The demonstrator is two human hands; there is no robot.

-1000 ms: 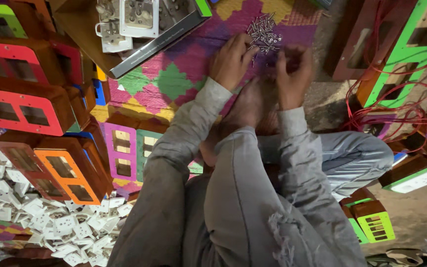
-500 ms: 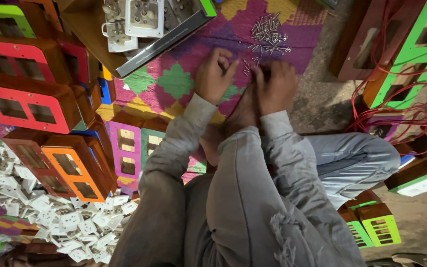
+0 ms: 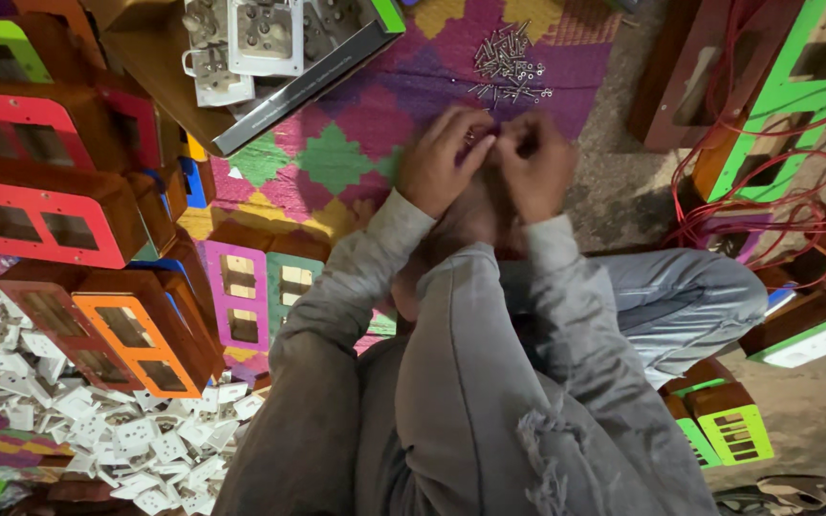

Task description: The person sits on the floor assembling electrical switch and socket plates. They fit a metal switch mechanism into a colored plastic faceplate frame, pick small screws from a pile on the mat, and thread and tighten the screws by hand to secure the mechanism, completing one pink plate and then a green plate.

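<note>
My left hand (image 3: pixel 437 162) and my right hand (image 3: pixel 542 167) are close together above my raised knee (image 3: pixel 475 287), over a patterned mat (image 3: pixel 336 153). Their fingertips meet and pinch a small metal piece that looks like a screw (image 3: pixel 471 138); most of it is hidden by the fingers. A loose pile of screws (image 3: pixel 509 62) lies on the mat just beyond the hands. Both arms are in grey sleeves.
Brown wooden switch boxes with bright faceplates, red (image 3: pixel 45 215), orange (image 3: pixel 136 339) and pink (image 3: pixel 231 296), are stacked at left. White sockets (image 3: pixel 126 435) are heaped at lower left. A tray of white parts (image 3: pixel 279 43) sits at top. Red wire (image 3: pixel 767 191) and green boxes (image 3: pixel 795 86) lie at right.
Both hands have drawn back from the screw pile toward my knee and closed together, fingertip to fingertip. The view has shifted slightly.
</note>
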